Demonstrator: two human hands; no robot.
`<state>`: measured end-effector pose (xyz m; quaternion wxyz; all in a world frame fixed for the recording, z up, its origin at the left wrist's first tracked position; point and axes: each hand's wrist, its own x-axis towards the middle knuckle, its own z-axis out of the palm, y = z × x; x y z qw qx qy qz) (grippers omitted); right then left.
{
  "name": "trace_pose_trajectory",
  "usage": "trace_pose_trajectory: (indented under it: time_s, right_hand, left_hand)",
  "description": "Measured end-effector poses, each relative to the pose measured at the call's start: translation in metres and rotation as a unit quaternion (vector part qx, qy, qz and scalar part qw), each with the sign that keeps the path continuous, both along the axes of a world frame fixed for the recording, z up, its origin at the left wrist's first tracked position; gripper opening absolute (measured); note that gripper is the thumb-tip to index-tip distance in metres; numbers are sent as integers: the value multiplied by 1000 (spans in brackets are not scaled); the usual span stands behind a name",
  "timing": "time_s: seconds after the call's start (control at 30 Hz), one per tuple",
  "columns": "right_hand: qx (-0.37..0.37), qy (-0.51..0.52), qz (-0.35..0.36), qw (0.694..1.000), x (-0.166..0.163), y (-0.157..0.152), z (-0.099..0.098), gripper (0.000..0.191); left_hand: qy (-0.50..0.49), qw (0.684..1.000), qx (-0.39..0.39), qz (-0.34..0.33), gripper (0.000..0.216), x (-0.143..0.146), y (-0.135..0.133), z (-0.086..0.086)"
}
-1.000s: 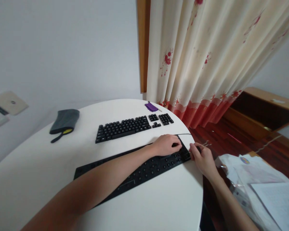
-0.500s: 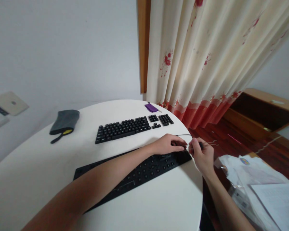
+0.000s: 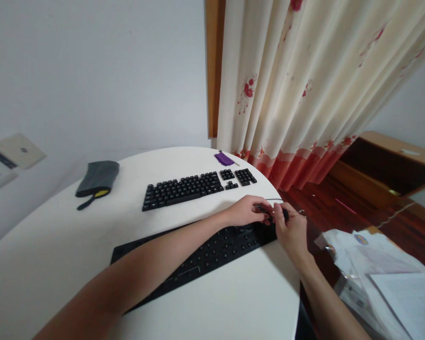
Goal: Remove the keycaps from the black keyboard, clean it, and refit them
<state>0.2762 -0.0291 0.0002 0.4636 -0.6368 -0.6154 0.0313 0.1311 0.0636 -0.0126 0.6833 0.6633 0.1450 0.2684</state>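
A bare black keyboard base (image 3: 205, 252) lies slantwise on the white round table (image 3: 233, 302), its switches showing without caps. My left hand (image 3: 246, 211) rests curled over the base's far right end. My right hand (image 3: 291, 230) meets it there, fingers pinched on a thin wire tool (image 3: 286, 215) with a small dark piece at its tip. Laid out behind in keyboard order is a set of black keycaps (image 3: 194, 186).
A grey pouch (image 3: 97, 177) with a yellow bit lies at the table's back left. A purple item (image 3: 224, 158) sits by the curtain (image 3: 304, 89). Papers (image 3: 382, 269) are piled at the right above a red-brown floor. A wooden bench (image 3: 386, 165) stands beyond.
My right hand has risen from the base's right edge and closed in on my left hand, bringing the wire tool up with it. My left hand has barely shifted.
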Motion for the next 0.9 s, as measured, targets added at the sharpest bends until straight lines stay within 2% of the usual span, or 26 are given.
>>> trace_pose_trajectory:
  time_s: [0.17,0.23,0.3,0.37,0.5,0.57,0.7,0.77,0.8,0.9]
  right_hand:
    - [0,-14,-54,998,-1,1,-3,39]
    - [24,-16,-52,998,2,3,-1,37]
    - [59,-18,-15,998,7,8,2,34]
    - [72,-9,58,996,15,15,6,29]
    - [7,-16,208,978,28,29,10,26]
    - [-13,-33,242,970,31,33,12,27]
    - [-13,-50,264,963,33,38,19,22]
    - [-23,-56,255,965,36,46,21,23]
    - [-29,-61,245,967,39,51,20,24]
    - [-49,-94,210,972,51,79,11,24]
  left_hand:
    - [-21,993,76,88,19,1,3,0]
    - [-30,992,66,108,21,1,6,1]
    - [-36,992,21,121,31,0,8,1]
    - [-46,990,-15,135,37,-1,11,1]
    - [-80,985,-59,141,40,-2,13,1]
    - [-88,984,-72,136,45,-3,12,1]
    - [-77,985,-61,139,54,-3,11,2]
    - [-82,979,-37,184,48,-3,12,3]
    - [-82,970,-16,228,39,-4,13,5]
    - [-67,916,49,392,13,-8,21,9]
